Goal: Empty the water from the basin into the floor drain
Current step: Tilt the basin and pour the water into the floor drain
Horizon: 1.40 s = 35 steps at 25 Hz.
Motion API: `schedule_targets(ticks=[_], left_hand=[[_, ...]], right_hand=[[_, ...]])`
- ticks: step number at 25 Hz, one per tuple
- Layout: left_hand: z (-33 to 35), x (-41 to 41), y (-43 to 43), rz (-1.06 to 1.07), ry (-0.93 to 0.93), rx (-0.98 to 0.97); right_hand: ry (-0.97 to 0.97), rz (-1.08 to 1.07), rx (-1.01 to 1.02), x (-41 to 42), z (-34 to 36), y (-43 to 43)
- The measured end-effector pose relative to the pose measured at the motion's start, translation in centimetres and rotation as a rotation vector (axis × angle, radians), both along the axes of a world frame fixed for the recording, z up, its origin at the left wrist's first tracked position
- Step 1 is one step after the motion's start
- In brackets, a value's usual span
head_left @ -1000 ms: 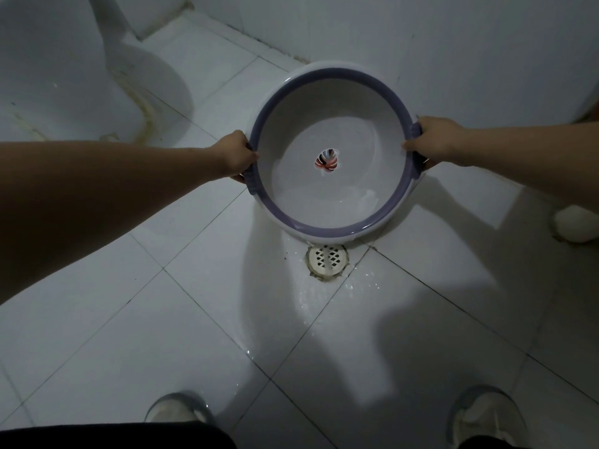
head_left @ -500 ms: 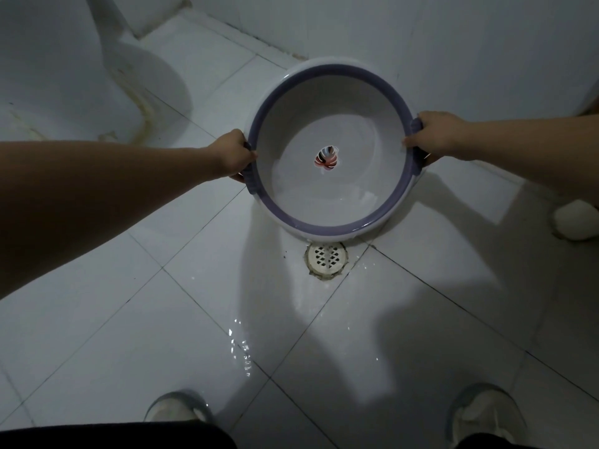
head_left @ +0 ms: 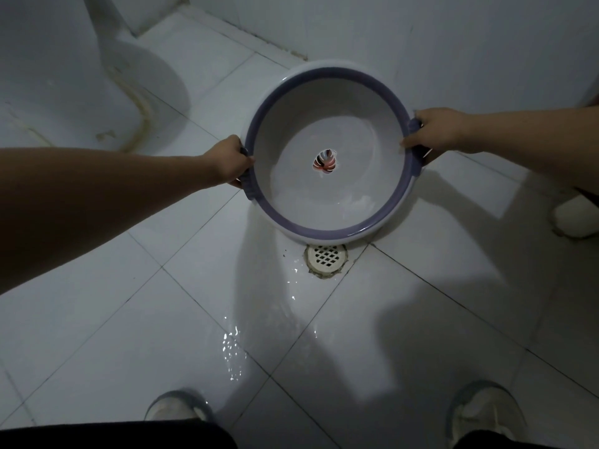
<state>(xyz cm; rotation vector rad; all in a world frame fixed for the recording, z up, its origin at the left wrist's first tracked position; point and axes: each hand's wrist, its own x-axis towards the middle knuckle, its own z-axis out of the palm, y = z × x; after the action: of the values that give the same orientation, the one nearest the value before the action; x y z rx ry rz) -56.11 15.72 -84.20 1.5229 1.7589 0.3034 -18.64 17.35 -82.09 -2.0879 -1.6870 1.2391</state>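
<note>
So the basin (head_left: pixel 327 150), white with a purple band round the rim, is held up off the floor (head_left: pixel 97 335) and tipped toward the person, with its near, lower edge sitting just above and behind the floor drain (head_left: pixel 325 255). The left hand (head_left: pixel 230 163) is closed round the purple handle on the left side of the rim, fingers wrapped under it, and the right hand (head_left: pixel 436 129) is clamped on the handle on the opposite side the same way. Both arms are stretched out pretty straight.

Inside the basin there's a little leaf sticker (head_left: pixel 325 162) in the middle of the bottom, and only a thin shimmer of water (head_left: pixel 351 204) pooled against the lower wall near the rim. The drain is a round white grate set right where the tile lines meet, with grimy grout around it. The tiles in front of it are wet, and a glinting puddle (head_left: pixel 231 351) spreads toward the person's left shoe (head_left: pixel 176 408). The right shoe (head_left: pixel 483 413) is well apart on the other side.

Off to the upper left is the base of a toilet (head_left: pixel 107 92) with stained sealant at its foot, and the wall (head_left: pixel 453 43) runs behind the basin. Lighting is dim, so the small stuff is hard to make out
</note>
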Motion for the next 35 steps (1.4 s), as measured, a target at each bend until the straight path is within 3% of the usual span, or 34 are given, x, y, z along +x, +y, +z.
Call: schedule_targets(ticks=[35], left_hand=[[-0.5,-1.4,-0.3,-0.100,-0.049,-0.023]], right_hand=[[-0.045,0.144,-0.096,0.6,0.3,1.0]])
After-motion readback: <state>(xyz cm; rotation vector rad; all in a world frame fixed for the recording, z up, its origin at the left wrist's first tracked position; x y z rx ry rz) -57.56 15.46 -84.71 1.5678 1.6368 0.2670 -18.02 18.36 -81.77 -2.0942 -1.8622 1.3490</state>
